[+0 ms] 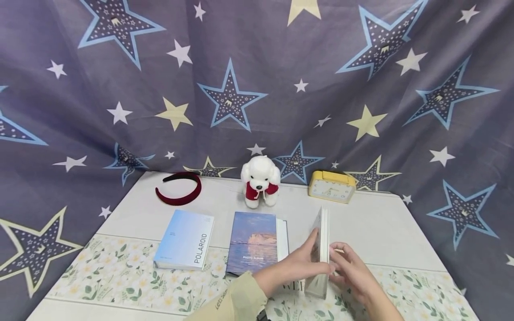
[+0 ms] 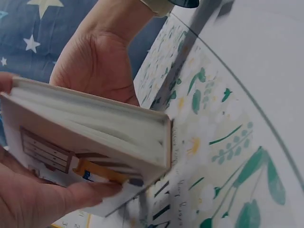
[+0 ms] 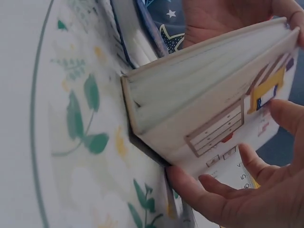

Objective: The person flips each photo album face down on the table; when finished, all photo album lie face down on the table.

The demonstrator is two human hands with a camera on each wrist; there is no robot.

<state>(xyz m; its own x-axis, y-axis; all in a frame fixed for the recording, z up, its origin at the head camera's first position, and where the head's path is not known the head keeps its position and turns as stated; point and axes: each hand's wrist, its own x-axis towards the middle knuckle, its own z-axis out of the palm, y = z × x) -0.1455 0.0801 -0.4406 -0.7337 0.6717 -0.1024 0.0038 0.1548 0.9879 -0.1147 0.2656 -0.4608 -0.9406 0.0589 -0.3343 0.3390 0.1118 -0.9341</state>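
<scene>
A small hardcover book (image 1: 325, 236) with an illustrated pale cover stands upright on the table, its page edges towards me. Drawers and a yellow shape are printed on the cover (image 3: 216, 137) in the right wrist view. My left hand (image 1: 295, 266) holds the book from the left, fingers on the left cover and thumb across the page edges. The right hand (image 1: 353, 272) touches the right cover with spread, gently bent fingertips. Just left of the book lies a blue photo album (image 1: 254, 245) with a seaside picture, partly on a white-edged item (image 1: 283, 238).
A light blue album (image 1: 184, 240) marked POLAROID lies further left. Along the back are a dark red headband (image 1: 188, 196), a white plush dog (image 1: 260, 178) in red and a yellow alarm clock (image 1: 331, 187). A starry curtain (image 1: 225, 35) hangs behind the table.
</scene>
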